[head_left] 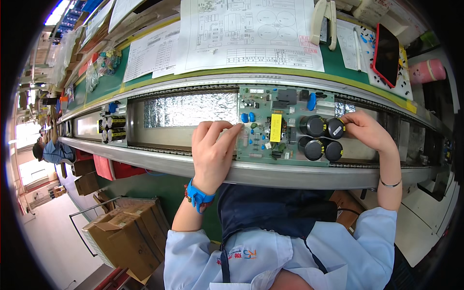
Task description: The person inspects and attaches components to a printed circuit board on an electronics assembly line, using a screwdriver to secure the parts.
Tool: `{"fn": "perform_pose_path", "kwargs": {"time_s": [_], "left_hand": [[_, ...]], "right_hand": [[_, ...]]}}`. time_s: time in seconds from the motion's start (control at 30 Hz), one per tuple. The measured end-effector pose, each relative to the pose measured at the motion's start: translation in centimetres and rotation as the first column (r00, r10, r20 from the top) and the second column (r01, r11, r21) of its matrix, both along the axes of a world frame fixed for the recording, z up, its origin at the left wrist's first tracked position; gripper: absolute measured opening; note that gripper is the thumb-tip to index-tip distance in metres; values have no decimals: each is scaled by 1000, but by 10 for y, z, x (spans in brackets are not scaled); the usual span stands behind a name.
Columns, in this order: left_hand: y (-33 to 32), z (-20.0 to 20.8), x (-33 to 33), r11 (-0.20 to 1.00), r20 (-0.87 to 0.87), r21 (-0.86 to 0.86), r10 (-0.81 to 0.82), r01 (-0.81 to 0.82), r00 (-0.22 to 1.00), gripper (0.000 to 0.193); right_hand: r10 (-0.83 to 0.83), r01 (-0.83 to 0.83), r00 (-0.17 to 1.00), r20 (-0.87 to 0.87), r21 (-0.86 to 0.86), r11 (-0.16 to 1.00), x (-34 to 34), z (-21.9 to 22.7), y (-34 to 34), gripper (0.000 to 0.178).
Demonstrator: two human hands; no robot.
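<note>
Between conveyor rails (pixel 270 176), left fingers (pixel 226 138) and right fingers (pixel 354 119) stand narrow at a circuit board (pixel 293 123).

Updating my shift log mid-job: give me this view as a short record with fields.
Left hand: fingertips at the left edge of the green circuit board, grip unclear
Right hand: fingertips beside the upper-right black capacitor, grip unclear
Board location: between the metal rails
Board parts: four black capacitors, one yellow block, smaller components
Farther left: another board
Beyond rails: paper drawing, red-edged phone
</note>
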State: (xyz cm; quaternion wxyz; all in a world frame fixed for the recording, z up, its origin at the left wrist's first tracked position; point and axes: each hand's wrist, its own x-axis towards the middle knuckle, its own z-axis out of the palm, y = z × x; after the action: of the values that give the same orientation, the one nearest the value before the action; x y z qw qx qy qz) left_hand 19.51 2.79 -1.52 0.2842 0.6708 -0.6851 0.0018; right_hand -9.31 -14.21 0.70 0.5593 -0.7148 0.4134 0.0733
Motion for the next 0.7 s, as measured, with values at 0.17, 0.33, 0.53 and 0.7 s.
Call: {"fn": "perform_pose_path", "kwargs": {"time_s": [0.17, 0.33, 0.53, 0.7], "left_hand": [[0, 0, -1, 1000, -10, 7, -22, 22, 1000, 28], [4, 4, -5, 998, -32, 0, -55, 55, 998, 32], [-1, 12, -28, 977, 9, 48, -208, 207, 978, 33], [0, 12, -34, 973, 26, 56, -225, 223, 974, 33]], "right_hand": [[-76, 83, 996, 54, -151, 985, -6, 1, 1, 24], [-187, 195, 975, 123, -58, 979, -19, 10, -6, 26], [-461, 505, 846, 269, -126, 854, -31, 7, -12, 26], [-555, 678, 663, 502, -90, 730, -40, -4, -19, 27]]}}
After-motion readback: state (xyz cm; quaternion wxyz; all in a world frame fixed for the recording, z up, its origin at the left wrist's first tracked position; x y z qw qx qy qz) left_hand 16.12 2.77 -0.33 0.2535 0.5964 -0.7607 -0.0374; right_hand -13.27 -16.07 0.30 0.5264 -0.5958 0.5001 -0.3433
